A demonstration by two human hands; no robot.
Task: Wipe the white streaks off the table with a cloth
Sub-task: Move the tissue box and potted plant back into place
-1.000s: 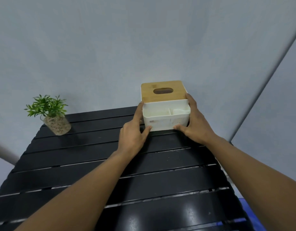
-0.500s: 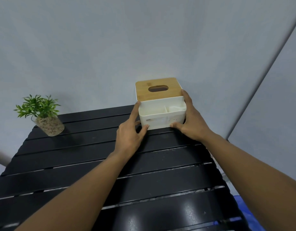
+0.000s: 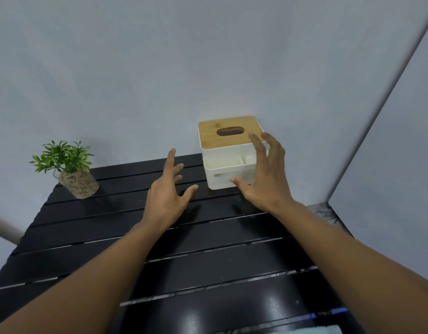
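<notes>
Left hand (image 3: 165, 201) spread loose, empty; right hand (image 3: 265, 182) same, blocking tissue box (image 3: 221, 165) right side. Barely any cloth (image 3: 304, 330), cropped at table (image 3: 208, 237) near edge.

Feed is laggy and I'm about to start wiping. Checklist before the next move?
1. Left hand free: ok, fingers spread, holds nothing.
2. Right hand free: ok, open in front of the tissue box.
3. Box parked at the far right corner of the table: ok.
4. Cloth in hand: not ok, it lies pale blue at the near edge.
5. Plant out of the way: ok, upright at the far left corner.
6. Streaks located: cannot tell, only faint whitish marks along slat gaps.
</notes>
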